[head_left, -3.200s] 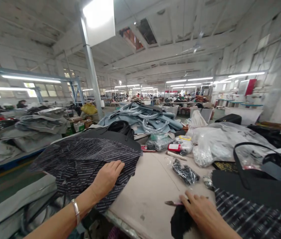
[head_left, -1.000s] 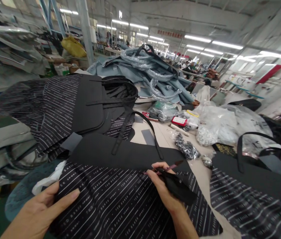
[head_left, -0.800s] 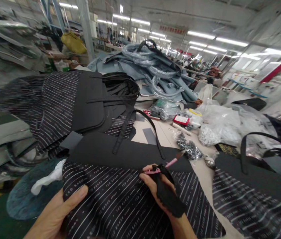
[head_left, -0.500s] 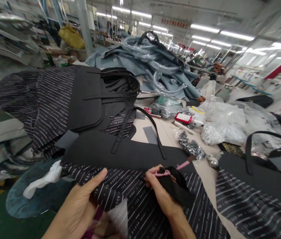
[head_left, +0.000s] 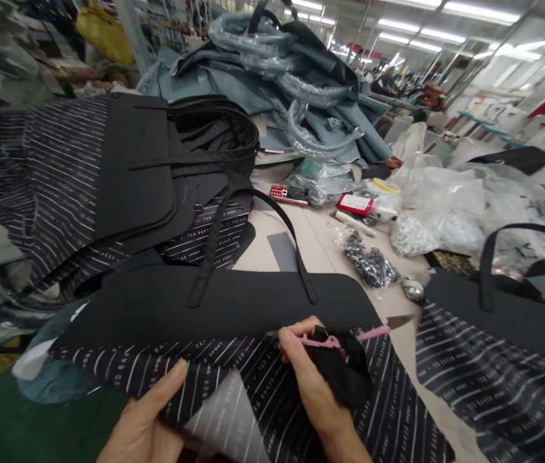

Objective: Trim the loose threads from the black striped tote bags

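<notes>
Before me lies a black bag panel (head_left: 248, 302) with a thin strap handle (head_left: 289, 231) and striped, lettered fabric (head_left: 378, 373) below its plain band. My left hand (head_left: 151, 415) grips the striped fabric at the lower left, thumb on top and fingers beneath. A greyish triangular underside (head_left: 231, 418) of the fabric shows beside that hand. My right hand (head_left: 308, 379) rests over the panel's seam, closed on a slim pink tool (head_left: 320, 341) with a dark flat tip pointing right. Crumpled black cloth (head_left: 349, 379) hangs about this tool, partly covering it. My right fingertips are partly hidden.
Stacked black bag panels (head_left: 132, 173) lie at the left, blue-grey pieces (head_left: 233, 96) behind. Plastic bags (head_left: 436, 212), a red-keyed phone (head_left: 289, 195) and a pouch of small dark parts (head_left: 369, 257) sit on the table. Another striped panel (head_left: 494, 379) is at the right.
The panel's left side has spread out flatter and further left. My left hand is lower, with more greyish underside showing beside it. The right hand still holds the pink tool; the view has tilted down.
</notes>
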`<state>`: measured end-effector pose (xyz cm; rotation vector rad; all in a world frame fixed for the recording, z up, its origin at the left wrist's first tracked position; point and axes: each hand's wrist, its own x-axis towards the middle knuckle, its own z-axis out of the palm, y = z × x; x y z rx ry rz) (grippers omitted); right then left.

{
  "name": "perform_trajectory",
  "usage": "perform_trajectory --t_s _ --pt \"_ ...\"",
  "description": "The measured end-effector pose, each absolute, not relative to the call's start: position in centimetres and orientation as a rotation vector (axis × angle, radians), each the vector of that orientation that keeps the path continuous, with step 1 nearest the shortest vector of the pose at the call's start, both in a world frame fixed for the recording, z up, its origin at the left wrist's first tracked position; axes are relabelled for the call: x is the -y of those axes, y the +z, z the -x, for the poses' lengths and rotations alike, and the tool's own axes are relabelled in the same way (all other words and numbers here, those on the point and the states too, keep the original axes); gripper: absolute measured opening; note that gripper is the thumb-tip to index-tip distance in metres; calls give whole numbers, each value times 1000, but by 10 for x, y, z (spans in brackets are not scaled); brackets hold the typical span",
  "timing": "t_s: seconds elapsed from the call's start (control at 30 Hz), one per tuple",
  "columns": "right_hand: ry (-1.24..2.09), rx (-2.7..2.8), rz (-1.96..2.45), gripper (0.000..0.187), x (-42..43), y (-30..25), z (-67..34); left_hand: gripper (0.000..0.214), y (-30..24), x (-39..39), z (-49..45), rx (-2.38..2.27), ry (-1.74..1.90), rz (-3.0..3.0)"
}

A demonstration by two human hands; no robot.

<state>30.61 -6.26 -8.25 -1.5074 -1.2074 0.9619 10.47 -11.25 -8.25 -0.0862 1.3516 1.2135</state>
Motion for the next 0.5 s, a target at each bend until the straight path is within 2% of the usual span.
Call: perform_trajectory --t_s 0.1,0.33,0.5 --pt "902 1259 1521 31 65 -84 -303 48 -78 98 -124 -1181 1138 154" --pt "856 1366 1419 24 64 -100 -310 31 -65 74 -137 -1360 1089 221" --pt "771 1420 1393 21 67 -103 -312 56 -62 78 -134 -1256 1003 268"
